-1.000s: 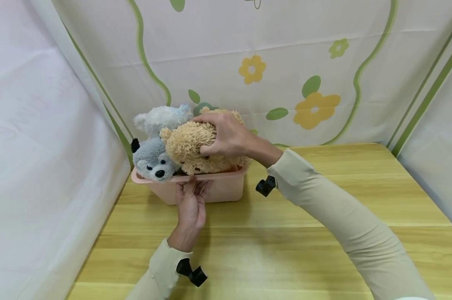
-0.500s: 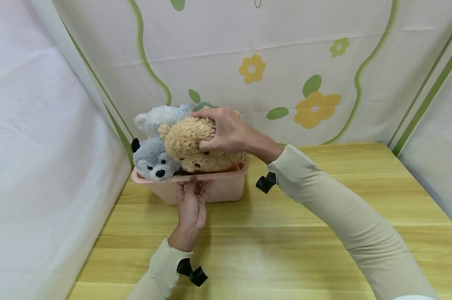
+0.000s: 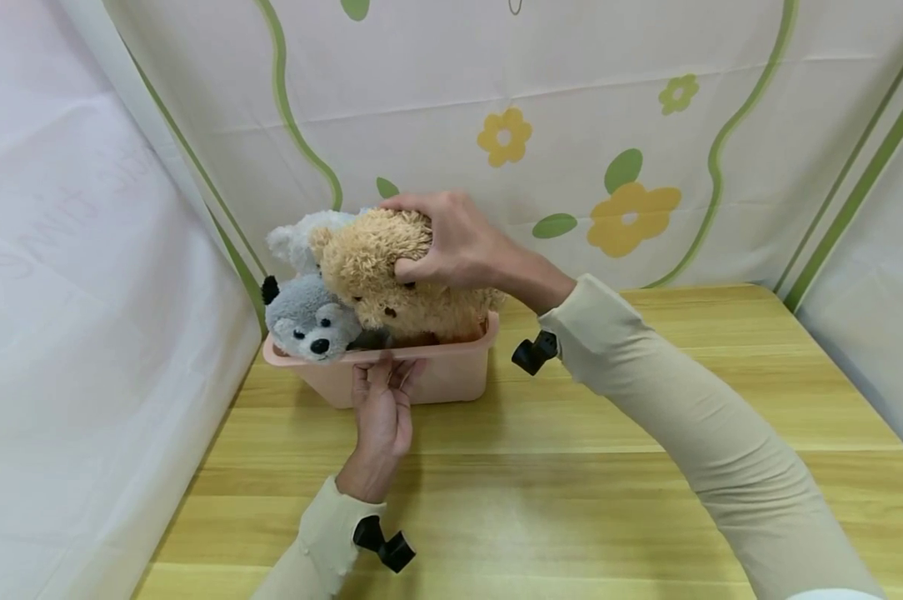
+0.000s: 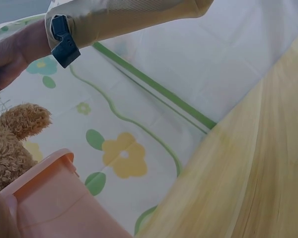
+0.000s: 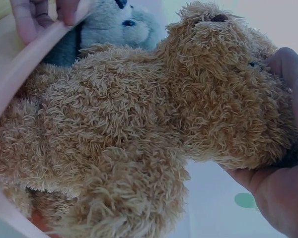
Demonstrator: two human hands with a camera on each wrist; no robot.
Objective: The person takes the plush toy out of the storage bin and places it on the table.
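Observation:
My right hand (image 3: 462, 242) grips a shaggy tan teddy bear (image 3: 380, 258) by the head, thumb on the near side and fingers over the far side. In the right wrist view the bear's body (image 5: 104, 104) slants down, its lower part inside the pink bin (image 3: 451, 375). My left hand (image 3: 382, 408) pinches the bin's front rim, thumb on the rim and fingers under it. A grey plush dog (image 3: 312, 321) with a black nose leans over the bin's front left edge. Behind it lies a fluffy white plush toy (image 3: 301, 237), partly covered by the bear.
The bin stands at the back left of a wooden table (image 3: 571, 500). A white cloth wall with printed flowers (image 3: 631, 221) rises right behind it, and another cloth wall (image 3: 84, 292) runs along the left side. Both wrists carry black cameras (image 3: 384, 546).
My right hand has risen a little with the bear, whose head now sits higher and hides more of the white toy. My left hand and the bin have stayed put.

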